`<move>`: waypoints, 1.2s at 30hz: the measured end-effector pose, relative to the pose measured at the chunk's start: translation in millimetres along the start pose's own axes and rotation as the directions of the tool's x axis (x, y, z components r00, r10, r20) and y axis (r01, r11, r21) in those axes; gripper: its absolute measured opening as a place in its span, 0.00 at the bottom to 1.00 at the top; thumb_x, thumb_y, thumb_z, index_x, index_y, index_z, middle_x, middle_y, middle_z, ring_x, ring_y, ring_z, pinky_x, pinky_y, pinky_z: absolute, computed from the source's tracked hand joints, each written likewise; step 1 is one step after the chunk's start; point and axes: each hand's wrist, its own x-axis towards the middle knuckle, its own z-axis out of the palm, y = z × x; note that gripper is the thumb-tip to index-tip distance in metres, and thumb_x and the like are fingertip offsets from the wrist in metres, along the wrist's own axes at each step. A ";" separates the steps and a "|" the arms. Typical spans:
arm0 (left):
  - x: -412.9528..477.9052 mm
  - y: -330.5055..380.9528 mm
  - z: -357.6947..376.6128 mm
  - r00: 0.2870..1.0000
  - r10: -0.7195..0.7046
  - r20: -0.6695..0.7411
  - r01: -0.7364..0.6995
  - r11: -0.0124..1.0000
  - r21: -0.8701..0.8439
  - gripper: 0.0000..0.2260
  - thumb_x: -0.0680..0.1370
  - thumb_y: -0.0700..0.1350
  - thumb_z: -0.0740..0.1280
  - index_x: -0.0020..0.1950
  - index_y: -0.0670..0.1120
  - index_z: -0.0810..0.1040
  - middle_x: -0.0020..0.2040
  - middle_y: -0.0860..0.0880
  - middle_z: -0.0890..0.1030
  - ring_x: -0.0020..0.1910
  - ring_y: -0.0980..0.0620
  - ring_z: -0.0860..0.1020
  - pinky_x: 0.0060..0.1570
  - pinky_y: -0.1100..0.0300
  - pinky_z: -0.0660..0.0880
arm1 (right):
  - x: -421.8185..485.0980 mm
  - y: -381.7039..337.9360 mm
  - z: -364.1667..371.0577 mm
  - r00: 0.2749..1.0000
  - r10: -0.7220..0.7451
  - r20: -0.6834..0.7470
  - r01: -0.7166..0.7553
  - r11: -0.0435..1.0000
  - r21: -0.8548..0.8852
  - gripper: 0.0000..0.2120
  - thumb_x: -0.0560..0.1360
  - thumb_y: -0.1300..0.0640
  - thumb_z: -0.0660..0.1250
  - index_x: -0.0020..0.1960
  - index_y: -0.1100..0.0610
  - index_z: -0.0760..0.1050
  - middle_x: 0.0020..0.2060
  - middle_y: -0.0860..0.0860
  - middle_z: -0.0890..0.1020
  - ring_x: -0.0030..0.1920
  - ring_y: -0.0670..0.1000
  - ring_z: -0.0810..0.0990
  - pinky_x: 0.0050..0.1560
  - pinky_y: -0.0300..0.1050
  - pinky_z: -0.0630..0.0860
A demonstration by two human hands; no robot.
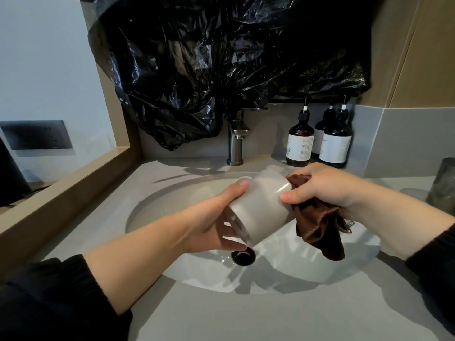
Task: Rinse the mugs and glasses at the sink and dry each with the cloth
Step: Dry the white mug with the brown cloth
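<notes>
A pale grey mug [261,207] lies tilted on its side above the sink basin [172,207], its base toward me at the lower left. My left hand [216,217] grips the mug round its base end. My right hand [325,185] holds a brown cloth [317,225] against the mug's mouth, thumb on the rim; part of the cloth is pushed inside and the rest hangs down over the basin. A dark glass [443,185] stands on the counter at the far right edge.
A steel tap [236,141] stands behind the basin, with no water running. Three brown pump bottles [320,143] stand at the back right. Black plastic sheeting [221,57] covers the wall above. A wooden ledge [64,188] borders the left. The drain [243,257] sits under the mug.
</notes>
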 end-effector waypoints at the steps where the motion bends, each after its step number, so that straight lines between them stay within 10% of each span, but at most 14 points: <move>1: -0.1 -0.3 0.9 1.000 0.006 -0.001 -0.006 1.000 0.001 0.29 0.59 0.62 0.70 0.54 0.48 0.78 0.48 0.42 0.79 0.45 0.42 0.81 0.53 0.44 0.77 | -0.6 -1.7 -0.7 1.000 0.020 -0.002 -0.020 1.000 0.015 0.09 0.65 0.68 0.74 0.38 0.64 0.74 0.26 0.52 0.77 0.25 0.47 0.76 0.27 0.33 0.71; 4: -0.4 -0.5 1.0 1.000 0.006 0.030 -0.005 1.000 -0.016 0.29 0.59 0.61 0.71 0.54 0.46 0.77 0.47 0.41 0.77 0.43 0.41 0.81 0.51 0.43 0.77 | 0.3 -2.6 -4.3 0.998 0.066 -0.012 -0.065 0.998 0.018 0.19 0.58 0.65 0.78 0.47 0.67 0.77 0.31 0.55 0.78 0.27 0.49 0.77 0.28 0.35 0.73; 9: -2.8 -2.6 5.6 0.998 0.001 0.057 0.003 0.998 -0.060 0.26 0.62 0.56 0.71 0.56 0.45 0.75 0.53 0.40 0.77 0.57 0.33 0.78 0.55 0.43 0.76 | 3.1 0.9 -8.0 0.993 0.102 -0.062 -0.098 0.994 0.056 0.13 0.66 0.66 0.74 0.50 0.68 0.78 0.32 0.55 0.80 0.29 0.50 0.79 0.32 0.37 0.75; 14: -1.9 -3.4 8.8 0.993 0.091 -0.074 -0.103 0.977 -0.188 0.23 0.61 0.51 0.73 0.54 0.46 0.76 0.51 0.39 0.77 0.51 0.34 0.79 0.52 0.44 0.78 | 10.2 7.9 -0.9 0.979 -0.018 -0.205 0.049 0.988 0.148 0.09 0.65 0.62 0.75 0.43 0.64 0.80 0.35 0.55 0.83 0.37 0.54 0.82 0.42 0.44 0.78; 18: -0.6 -2.5 4.5 0.983 0.106 -0.148 -0.142 0.954 -0.265 0.28 0.59 0.51 0.75 0.56 0.45 0.74 0.54 0.39 0.76 0.50 0.36 0.80 0.54 0.42 0.78 | 18.9 15.4 -5.0 0.691 -0.387 -0.610 0.265 0.921 -0.284 0.03 0.73 0.57 0.70 0.43 0.57 0.80 0.46 0.53 0.81 0.45 0.48 0.79 0.52 0.38 0.75; 21: -0.2 -3.5 4.3 0.981 0.112 -0.160 -0.154 0.947 -0.283 0.26 0.62 0.51 0.75 0.57 0.45 0.74 0.54 0.39 0.77 0.49 0.36 0.80 0.53 0.42 0.78 | 10.8 20.7 8.4 0.545 -0.724 -0.423 0.461 0.680 -0.570 0.05 0.74 0.62 0.67 0.48 0.55 0.79 0.49 0.51 0.75 0.48 0.43 0.73 0.52 0.26 0.67; 25: -1.8 -4.2 6.5 0.982 0.114 -0.152 -0.144 0.969 -0.202 0.17 0.69 0.51 0.72 0.54 0.45 0.76 0.50 0.39 0.77 0.47 0.37 0.79 0.51 0.44 0.79 | 10.5 32.4 28.5 0.395 -0.916 0.069 0.477 0.140 -0.868 0.10 0.69 0.64 0.65 0.49 0.63 0.80 0.46 0.57 0.77 0.44 0.58 0.76 0.38 0.51 0.75; 29: -1.3 -4.6 6.9 0.976 0.121 -0.180 -0.154 0.970 -0.186 0.15 0.72 0.52 0.71 0.54 0.46 0.76 0.52 0.39 0.77 0.48 0.37 0.79 0.46 0.47 0.80 | 16.4 27.2 22.1 0.412 -0.908 -0.081 0.395 0.258 -0.882 0.11 0.71 0.62 0.65 0.51 0.64 0.80 0.47 0.58 0.77 0.45 0.59 0.75 0.37 0.55 0.76; 34: -3.5 -2.4 6.9 0.978 0.133 -0.159 -0.166 0.962 -0.218 0.24 0.73 0.56 0.69 0.62 0.41 0.77 0.48 0.40 0.78 0.41 0.43 0.81 0.45 0.49 0.80 | 11.1 33.6 43.3 0.320 -0.896 0.307 0.577 -0.072 -0.814 0.13 0.73 0.61 0.63 0.55 0.64 0.78 0.51 0.55 0.73 0.44 0.59 0.74 0.38 0.50 0.73; 36: -4.9 -1.2 5.6 0.975 0.137 -0.175 -0.184 0.940 -0.287 0.23 0.73 0.54 0.70 0.62 0.42 0.75 0.46 0.41 0.77 0.40 0.43 0.81 0.47 0.46 0.80 | 18.6 33.1 36.4 0.330 -0.915 0.230 0.556 -0.009 -0.831 0.13 0.72 0.63 0.65 0.56 0.64 0.78 0.51 0.55 0.73 0.45 0.58 0.74 0.40 0.50 0.74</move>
